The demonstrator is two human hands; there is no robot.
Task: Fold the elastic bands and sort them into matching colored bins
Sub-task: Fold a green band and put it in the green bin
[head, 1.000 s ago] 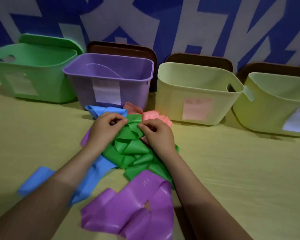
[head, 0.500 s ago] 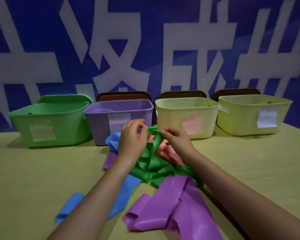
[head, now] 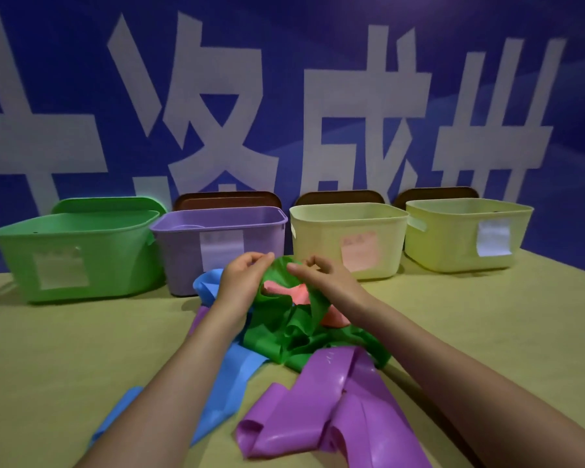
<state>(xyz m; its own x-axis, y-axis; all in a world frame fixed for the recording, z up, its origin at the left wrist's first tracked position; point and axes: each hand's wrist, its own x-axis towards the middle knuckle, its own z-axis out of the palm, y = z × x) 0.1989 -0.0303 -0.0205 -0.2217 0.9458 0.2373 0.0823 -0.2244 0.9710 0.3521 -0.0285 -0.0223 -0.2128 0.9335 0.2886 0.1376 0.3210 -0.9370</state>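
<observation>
A tangled green elastic band [head: 294, 336] lies mid-table, its upper end lifted. My left hand [head: 242, 282] and my right hand [head: 321, 275] each pinch that raised end, a short way apart. A pink band [head: 298, 293] shows under and behind the green one. A blue band [head: 230, 376] trails to the lower left beneath my left forearm. A purple band [head: 321, 410] lies crumpled nearest me. Along the back stand a green bin [head: 78, 255], a purple bin [head: 183, 255], a pale yellow bin [head: 318, 244] with a pink label, and a second yellow bin [head: 453, 244] with a white label.
The bins stand in a row against a blue wall banner with large white characters. Brown lids [head: 227, 199] lean behind the purple and yellow bins. The yellow-green tabletop [head: 65, 349] stretches wide on both sides of the band pile.
The view has tilted up and the bins now look farther away. Both hands have raised the green band's end off the pile and spread it apart, uncovering the pink band.
</observation>
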